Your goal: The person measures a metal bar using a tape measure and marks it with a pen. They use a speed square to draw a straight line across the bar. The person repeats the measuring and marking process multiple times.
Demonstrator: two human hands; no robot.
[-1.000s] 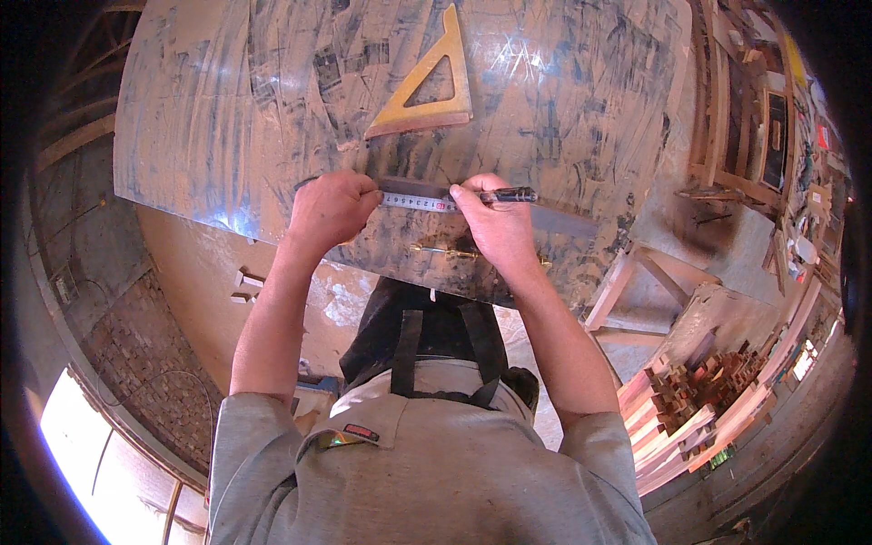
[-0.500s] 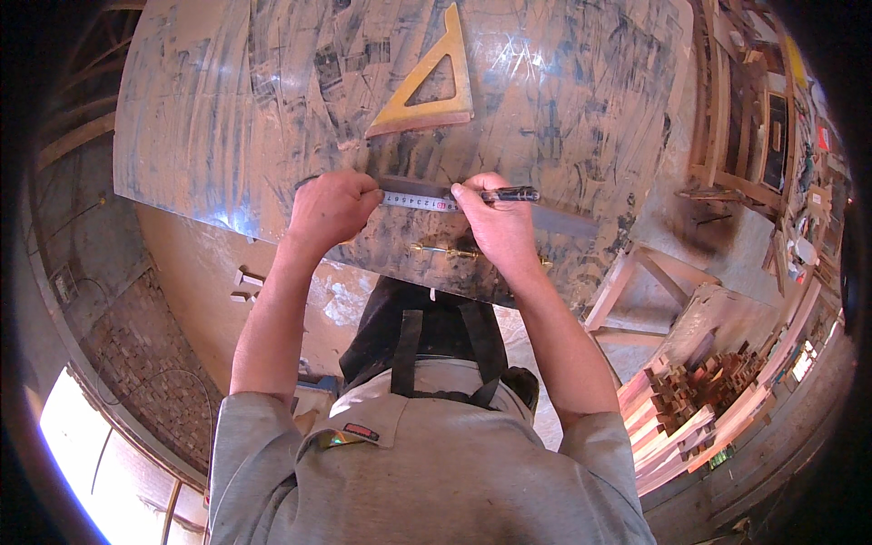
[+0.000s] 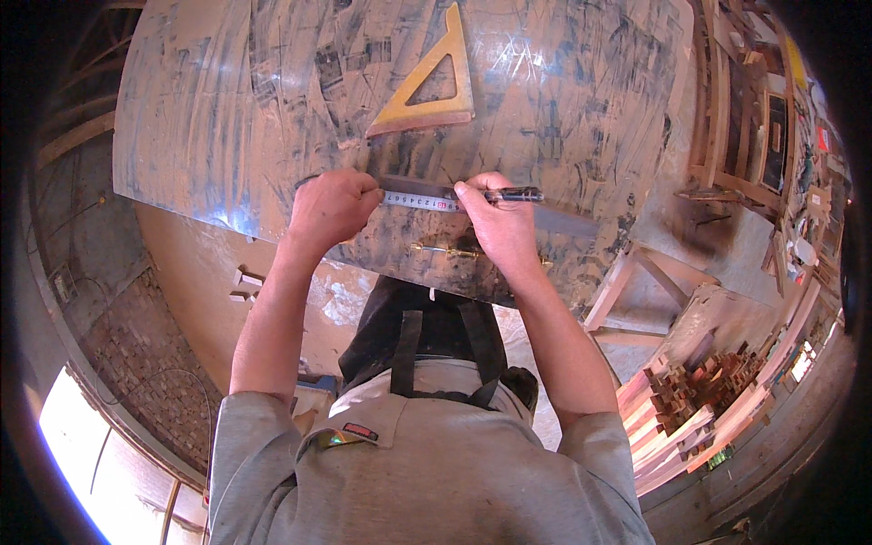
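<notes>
A white tape measure blade [image 3: 418,201] stretches between my two hands, along a dark, narrow strip of wood [image 3: 413,185] on the worktable [image 3: 300,109]. My left hand [image 3: 331,211] is closed round the blade's left part; whatever else lies in that palm is hidden. My right hand [image 3: 500,215] holds a black pen [image 3: 514,194] that points out to the right, and its thumb rests at the blade's right part. Beyond the hands lies a yellow set square [image 3: 436,113] with a reddish-brown base. A thin, brass-coloured rod-like thing [image 3: 442,250] lies nearer to me.
The table's near edge runs close to my waist. Stacked wood pieces [image 3: 708,386] stand on the right, beside a wooden frame [image 3: 627,286]. Shelves with timber and assorted items line the far right. A brick-patterned area [image 3: 150,350] shows at the left.
My right hand and the pen have shifted very slightly to the right along the tape. My left hand stays where it was.
</notes>
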